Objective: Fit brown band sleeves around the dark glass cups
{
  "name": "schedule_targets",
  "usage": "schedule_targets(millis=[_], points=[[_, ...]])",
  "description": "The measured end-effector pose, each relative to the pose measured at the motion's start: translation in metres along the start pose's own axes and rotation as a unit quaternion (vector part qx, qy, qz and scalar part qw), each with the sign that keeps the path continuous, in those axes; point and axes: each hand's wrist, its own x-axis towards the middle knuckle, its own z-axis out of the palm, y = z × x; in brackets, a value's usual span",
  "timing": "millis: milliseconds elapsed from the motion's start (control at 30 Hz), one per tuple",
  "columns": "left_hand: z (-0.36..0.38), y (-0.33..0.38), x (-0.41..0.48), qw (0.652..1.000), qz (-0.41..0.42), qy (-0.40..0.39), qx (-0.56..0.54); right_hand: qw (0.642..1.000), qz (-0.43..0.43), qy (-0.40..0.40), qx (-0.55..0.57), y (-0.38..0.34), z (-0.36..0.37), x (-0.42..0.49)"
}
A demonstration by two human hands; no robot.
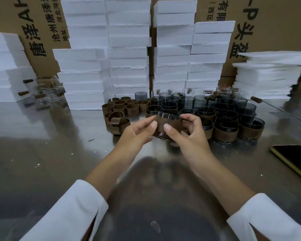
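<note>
A dark glass cup (167, 117) is held just above the steel table, with a brown band sleeve (165, 121) wrapped around its middle. My left hand (137, 133) pinches the sleeve's left side with its thumb on the front. My right hand (186, 133) grips the right side, thumb pressed on the sleeve's front. Loose brown sleeves (122, 108) lie in a heap to the left behind my hands. Bare dark cups (186, 101) stand behind, and sleeved cups (226, 131) stand to the right.
White foam blocks (129, 49) are stacked high at the back, with cardboard boxes (42, 23) behind them. Clear glass cups (47, 93) with brown handles sit at far left. A phone (294, 159) lies at the right edge of the steel table (50, 145).
</note>
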Motion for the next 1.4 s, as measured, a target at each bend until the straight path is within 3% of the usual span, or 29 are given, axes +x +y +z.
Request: schedule_targets(millis=[67, 167, 400, 533, 733, 933, 1200, 1400], points=[[-0.002, -0.001, 0.001, 1.000, -0.006, 0.005, 0.001, 0.995, -0.051, -0.013, -0.086, 0.005, -0.002, 0.001], [-0.008, -0.002, 0.002, 0.999, -0.020, -0.016, 0.024, 0.959, -0.105, -0.030, -0.260, 0.009, -0.008, 0.000], [-0.006, -0.012, 0.004, 0.993, -0.069, 0.011, 0.091, 0.828, -0.140, -0.055, -0.540, 0.017, -0.011, -0.002], [-0.004, -0.014, 0.005, 0.993, -0.067, 0.026, 0.094, 0.801, -0.130, -0.098, -0.577, 0.020, -0.006, 0.000], [-0.003, -0.016, 0.008, 0.985, -0.022, 0.071, 0.158, 0.756, -0.204, -0.064, -0.619, 0.023, 0.004, 0.006], [-0.005, -0.014, 0.010, 0.971, 0.006, 0.134, 0.197, 0.734, -0.180, -0.035, -0.654, 0.032, 0.018, 0.024], [-0.005, -0.015, 0.012, 0.970, 0.022, 0.133, 0.202, 0.683, -0.155, -0.041, -0.712, 0.036, 0.021, 0.047], [-0.002, -0.018, 0.019, 0.972, 0.048, 0.145, 0.179, 0.758, -0.164, -0.002, -0.631, 0.015, 0.019, 0.075]])
